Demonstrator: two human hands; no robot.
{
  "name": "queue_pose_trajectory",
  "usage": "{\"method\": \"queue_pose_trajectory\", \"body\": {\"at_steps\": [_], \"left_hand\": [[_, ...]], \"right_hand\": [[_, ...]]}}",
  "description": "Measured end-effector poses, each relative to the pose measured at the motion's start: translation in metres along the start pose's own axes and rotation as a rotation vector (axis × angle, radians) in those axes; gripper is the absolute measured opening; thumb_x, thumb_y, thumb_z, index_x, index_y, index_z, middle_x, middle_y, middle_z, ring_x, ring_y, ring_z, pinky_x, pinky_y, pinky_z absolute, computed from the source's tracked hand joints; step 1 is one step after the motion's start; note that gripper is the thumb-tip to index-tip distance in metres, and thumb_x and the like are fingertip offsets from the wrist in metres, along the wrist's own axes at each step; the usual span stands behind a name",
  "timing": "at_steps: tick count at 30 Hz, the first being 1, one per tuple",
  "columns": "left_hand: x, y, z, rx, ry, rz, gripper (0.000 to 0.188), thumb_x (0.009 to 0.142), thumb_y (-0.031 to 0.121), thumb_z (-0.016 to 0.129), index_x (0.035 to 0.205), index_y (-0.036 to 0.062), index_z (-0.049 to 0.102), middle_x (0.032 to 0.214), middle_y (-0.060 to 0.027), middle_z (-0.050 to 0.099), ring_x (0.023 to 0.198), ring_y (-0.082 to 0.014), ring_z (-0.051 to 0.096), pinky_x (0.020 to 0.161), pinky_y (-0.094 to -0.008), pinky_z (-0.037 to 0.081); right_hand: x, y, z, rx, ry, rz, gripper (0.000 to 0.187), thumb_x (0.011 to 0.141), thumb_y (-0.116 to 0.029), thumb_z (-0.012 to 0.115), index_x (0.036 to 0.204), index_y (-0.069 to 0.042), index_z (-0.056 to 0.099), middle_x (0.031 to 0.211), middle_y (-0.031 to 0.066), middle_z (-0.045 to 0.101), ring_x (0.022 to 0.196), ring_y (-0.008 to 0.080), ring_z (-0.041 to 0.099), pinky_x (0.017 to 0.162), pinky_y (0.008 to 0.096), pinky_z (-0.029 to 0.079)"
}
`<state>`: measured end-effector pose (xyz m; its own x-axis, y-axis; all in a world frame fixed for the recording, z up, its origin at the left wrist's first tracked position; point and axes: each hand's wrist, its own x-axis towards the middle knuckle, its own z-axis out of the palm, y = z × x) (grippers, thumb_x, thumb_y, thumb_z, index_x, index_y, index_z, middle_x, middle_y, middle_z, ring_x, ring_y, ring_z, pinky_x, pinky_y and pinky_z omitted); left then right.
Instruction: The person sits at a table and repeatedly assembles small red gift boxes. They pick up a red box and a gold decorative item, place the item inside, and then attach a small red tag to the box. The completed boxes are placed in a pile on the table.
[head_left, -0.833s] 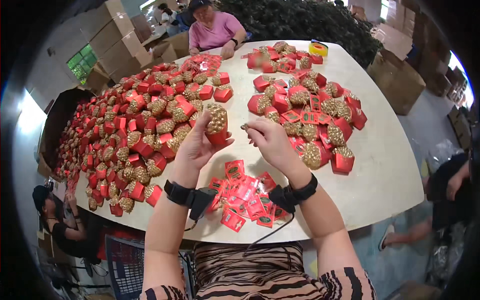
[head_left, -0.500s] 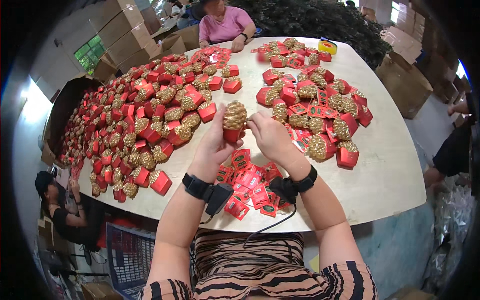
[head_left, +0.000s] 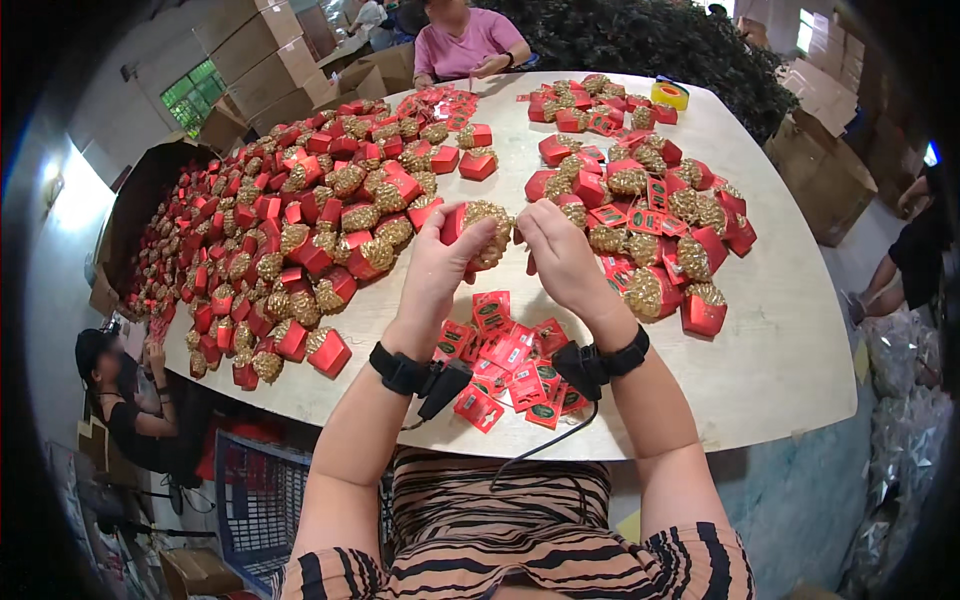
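Observation:
My left hand (head_left: 438, 268) is closed round an ornament (head_left: 489, 235) with a knobbly gold top and a red faceted base, tipped on its side with the gold part facing right. Beside the gold end, the fingers of my right hand (head_left: 562, 258) are pinched together. What they grip is too small to make out. A trace of red shows just under those fingertips. Below both hands, a loose heap of red printed cards (head_left: 508, 362) lies on the pale table (head_left: 770, 350).
A large pile of similar gold-and-red ornaments (head_left: 320, 215) covers the table's left side. More ornaments (head_left: 625, 180), some with red cards, lie on the right. Yellow tape (head_left: 670, 95) sits at the far edge. A person in pink (head_left: 462, 45) sits opposite; another person (head_left: 130, 400) is at left.
The ornament has turned from upright to lying sideways in my left hand. My right hand has shifted slightly up and right, still pinched by its gold end. The view has moved a little.

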<state>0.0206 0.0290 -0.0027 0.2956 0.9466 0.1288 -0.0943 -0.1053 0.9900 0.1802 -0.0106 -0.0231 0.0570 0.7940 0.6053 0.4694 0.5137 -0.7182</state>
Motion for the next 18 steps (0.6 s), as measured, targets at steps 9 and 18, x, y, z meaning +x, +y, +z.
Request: {"method": "queue_pose_trajectory", "body": {"at_steps": [9,18], "left_hand": [[-0.002,0.009,0.005,0.142,0.039,0.207,0.033,0.085,0.03,0.064,0.102,0.0027,0.055,0.083,-0.0037,0.057,0.071,-0.0099,0.055,0.063,-0.0216,0.045],[0.006,0.003,-0.001,0.431,0.082,0.402,0.029,0.085,0.026,0.063,0.101,0.003,0.056,0.09,-0.0096,0.057,0.083,-0.0152,0.054,0.075,-0.0282,0.045]], "right_hand": [[0.0,0.002,0.003,0.147,0.067,0.068,0.037,0.094,-0.025,0.042,0.07,0.001,0.051,0.067,0.0144,0.049,0.067,0.0292,0.051,0.062,0.0383,0.039],[-0.003,-0.007,0.002,0.062,0.112,0.102,0.044,0.096,-0.031,0.038,0.068,0.001,0.051,0.056,0.0149,0.048,0.056,0.0316,0.049,0.055,0.0398,0.037]]}}
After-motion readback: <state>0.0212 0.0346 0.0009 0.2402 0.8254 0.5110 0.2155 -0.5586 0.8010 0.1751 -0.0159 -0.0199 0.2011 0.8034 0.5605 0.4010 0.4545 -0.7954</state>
